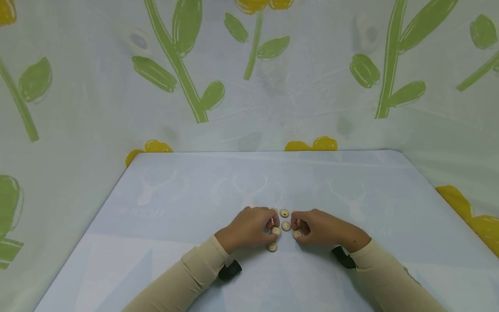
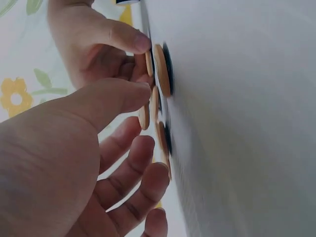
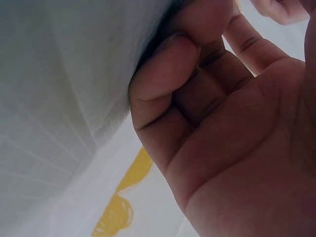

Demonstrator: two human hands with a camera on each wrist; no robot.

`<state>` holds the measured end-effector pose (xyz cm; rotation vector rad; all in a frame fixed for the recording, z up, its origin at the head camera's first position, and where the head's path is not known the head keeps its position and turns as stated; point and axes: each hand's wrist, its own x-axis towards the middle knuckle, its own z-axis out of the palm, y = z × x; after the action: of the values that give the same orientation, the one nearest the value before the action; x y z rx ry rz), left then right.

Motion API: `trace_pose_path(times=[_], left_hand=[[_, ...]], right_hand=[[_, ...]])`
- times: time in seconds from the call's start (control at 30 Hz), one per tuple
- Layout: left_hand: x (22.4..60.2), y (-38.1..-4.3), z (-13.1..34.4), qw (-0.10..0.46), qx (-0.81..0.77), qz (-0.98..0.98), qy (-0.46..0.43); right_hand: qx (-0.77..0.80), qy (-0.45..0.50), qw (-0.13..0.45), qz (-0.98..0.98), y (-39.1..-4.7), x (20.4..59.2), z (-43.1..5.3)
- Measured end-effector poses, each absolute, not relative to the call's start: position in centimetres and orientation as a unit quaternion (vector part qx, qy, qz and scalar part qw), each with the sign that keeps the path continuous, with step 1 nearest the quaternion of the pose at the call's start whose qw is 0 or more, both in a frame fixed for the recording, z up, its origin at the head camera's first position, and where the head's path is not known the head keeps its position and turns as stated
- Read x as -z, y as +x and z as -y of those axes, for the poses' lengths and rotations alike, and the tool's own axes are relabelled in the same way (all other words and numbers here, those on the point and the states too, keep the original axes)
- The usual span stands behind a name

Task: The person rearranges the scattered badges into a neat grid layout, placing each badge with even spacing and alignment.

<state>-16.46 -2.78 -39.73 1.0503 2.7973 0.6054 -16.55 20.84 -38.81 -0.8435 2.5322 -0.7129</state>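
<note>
My left hand (image 1: 253, 229) pinches a round, pale wooden disc (image 1: 276, 231) by its edge, between thumb and fingers. Seen from the left wrist, this held disc (image 2: 144, 117) tilts under the thumb tip, and the other fingers are loosely curled. Opposite it, my right hand (image 1: 325, 228) holds a similar disc (image 1: 297, 234) between thumb and curled fingers. Two discs with small dark marks, a far one (image 1: 284, 213) and a nearer one (image 1: 286, 226), lie between the hands. Another disc (image 1: 272, 247) lies just below the left thumb. In the right wrist view, curled fingers (image 3: 163, 69) hide the held disc.
Parts of further discs show behind the fingertips of both hands. The pale table (image 1: 175, 260) carries faint deer-head prints. Behind it hangs a light cloth (image 1: 312, 108) with green leaves and yellow flowers. A black wrist device (image 1: 230, 271) sits under the left cuff, another (image 1: 343, 256) under the right.
</note>
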Motion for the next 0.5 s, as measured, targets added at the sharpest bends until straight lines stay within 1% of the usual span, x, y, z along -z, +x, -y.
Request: trace_pose_path(times=[0.5], left_hand=[[39.7,-16.6,1.1,0.058,-0.181,-0.914,0.358]], right_hand=[[0.250,-0.304,0.192,-0.899,-16.9,39.2,-21.0]])
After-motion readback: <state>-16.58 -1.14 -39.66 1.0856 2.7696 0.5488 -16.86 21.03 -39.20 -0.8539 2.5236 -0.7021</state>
